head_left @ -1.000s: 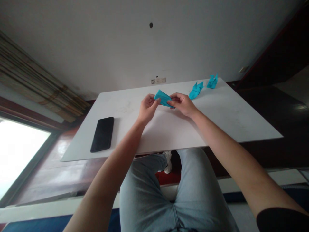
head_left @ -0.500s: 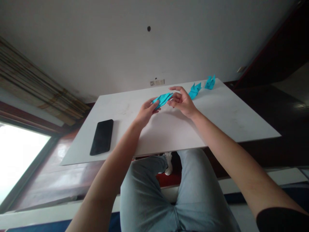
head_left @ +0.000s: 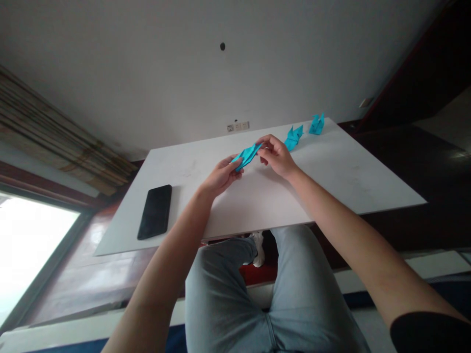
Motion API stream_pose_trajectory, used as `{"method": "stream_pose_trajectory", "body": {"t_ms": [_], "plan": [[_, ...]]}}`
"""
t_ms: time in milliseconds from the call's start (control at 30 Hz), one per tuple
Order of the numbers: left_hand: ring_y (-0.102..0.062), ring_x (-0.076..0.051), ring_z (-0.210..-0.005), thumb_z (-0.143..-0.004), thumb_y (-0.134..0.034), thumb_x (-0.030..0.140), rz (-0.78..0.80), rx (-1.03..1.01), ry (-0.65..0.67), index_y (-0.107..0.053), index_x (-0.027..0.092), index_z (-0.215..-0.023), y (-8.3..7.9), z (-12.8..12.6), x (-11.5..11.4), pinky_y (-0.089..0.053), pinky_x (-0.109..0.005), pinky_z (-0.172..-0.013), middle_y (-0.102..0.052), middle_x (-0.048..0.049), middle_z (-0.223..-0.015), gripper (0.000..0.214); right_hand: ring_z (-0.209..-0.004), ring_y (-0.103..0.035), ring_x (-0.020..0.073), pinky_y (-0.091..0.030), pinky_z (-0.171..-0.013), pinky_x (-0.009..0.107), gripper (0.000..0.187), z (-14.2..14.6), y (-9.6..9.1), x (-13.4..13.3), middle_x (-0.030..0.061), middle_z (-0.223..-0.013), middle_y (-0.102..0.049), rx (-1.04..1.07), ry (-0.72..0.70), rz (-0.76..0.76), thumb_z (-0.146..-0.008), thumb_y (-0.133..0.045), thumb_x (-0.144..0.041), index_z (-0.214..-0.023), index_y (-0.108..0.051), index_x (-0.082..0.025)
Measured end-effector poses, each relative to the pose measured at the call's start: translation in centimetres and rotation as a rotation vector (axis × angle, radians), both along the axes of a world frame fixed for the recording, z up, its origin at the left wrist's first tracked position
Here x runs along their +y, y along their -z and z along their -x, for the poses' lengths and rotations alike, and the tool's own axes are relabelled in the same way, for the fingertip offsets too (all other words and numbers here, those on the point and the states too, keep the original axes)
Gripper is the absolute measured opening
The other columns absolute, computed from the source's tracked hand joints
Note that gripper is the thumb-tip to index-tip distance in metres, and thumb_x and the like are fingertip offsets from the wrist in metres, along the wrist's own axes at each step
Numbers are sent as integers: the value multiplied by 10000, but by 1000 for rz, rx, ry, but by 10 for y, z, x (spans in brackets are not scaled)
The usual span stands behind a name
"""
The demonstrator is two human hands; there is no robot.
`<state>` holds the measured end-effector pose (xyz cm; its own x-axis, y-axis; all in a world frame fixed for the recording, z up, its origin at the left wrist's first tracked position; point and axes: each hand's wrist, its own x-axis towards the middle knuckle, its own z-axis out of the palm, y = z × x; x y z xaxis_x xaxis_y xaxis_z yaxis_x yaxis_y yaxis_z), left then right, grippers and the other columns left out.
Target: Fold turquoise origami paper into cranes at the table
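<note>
A piece of folded blue paper (head_left: 247, 156), long and pointed, is held up over the white table (head_left: 250, 206). My left hand (head_left: 223, 175) grips its left end, thumb on top and fingers beneath. At the other end, my right hand (head_left: 276, 154) pinches the narrow tip between thumb and forefinger. Beyond the right hand stand two blue origami cranes: the nearer crane (head_left: 293, 138) lies close behind my knuckles, and the farther crane (head_left: 317, 124) is by the table's back right corner.
A black smartphone (head_left: 155, 212) lies on the left part of the table. Behind the table rises a pale wall with a socket panel (head_left: 238, 127). My knees (head_left: 294, 250) are at the front edge, and a curtain (head_left: 55, 132) hangs at the left.
The right thumb and forefinger have closed on the paper's tip, where they were spread apart before. The folded paper now looks narrower and more tilted. The view has shifted slightly.
</note>
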<state>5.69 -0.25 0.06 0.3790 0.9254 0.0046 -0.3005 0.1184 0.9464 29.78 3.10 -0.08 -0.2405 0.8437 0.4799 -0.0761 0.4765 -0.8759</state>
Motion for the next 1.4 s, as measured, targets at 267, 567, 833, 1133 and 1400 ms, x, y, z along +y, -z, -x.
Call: {"method": "stream_pose_trajectory", "body": {"t_ms": [267, 567, 833, 1133, 1400], "plan": [[-696, -81, -734, -911, -1029, 373, 113, -26, -27, -759, 146, -999, -5, -3, -6, -601, -191, -690, -709, -1, -884, 363, -658, -515, 100, -427, -531, 253, 452, -1, 3, 5, -9, -1022, -663, 29, 47, -67, -917, -923, -635, -1082, -693, -283], [-744, -94, -736, -826, -1089, 393, 6, 31, -28, -743, 238, -1358, -1, 0, -5, -639, -230, -711, -806, 20, -992, 653, -730, -623, 133, -518, -511, 240, 544, 4, -2, -6, 28, -1118, -708, -59, -35, 68, -908, -917, -702, -1176, -702, -281], [-846, -137, -854, -820, -1091, 331, -80, 97, -104, -715, 223, -1304, 8, -4, -1, -723, -297, -857, -792, -23, -1164, 623, -843, -673, 145, -642, -767, 313, 494, 0, 10, 10, 22, -1242, -751, 16, 35, -16, -839, -985, -478, -1169, -667, -293], [-815, -137, -771, -761, -1103, 607, -148, 94, -176, -682, 190, -1059, 14, -6, 5, -671, -238, -738, -720, 13, -903, 663, -871, -694, 151, -632, -792, 332, 659, 1, 18, 12, 33, -1294, -730, -3, 62, -32, -840, -995, -499, -1344, -600, -343], [-723, -98, -765, -886, -992, 671, -555, 217, -402, -624, 236, -1032, 20, -6, 12, -593, -224, -686, -688, 1, -1034, 588, -641, -499, 135, -450, -576, 292, 686, 3, -4, -3, -10, -761, -632, -94, 57, 61, -895, -824, -909, -824, -633, -254]]}}
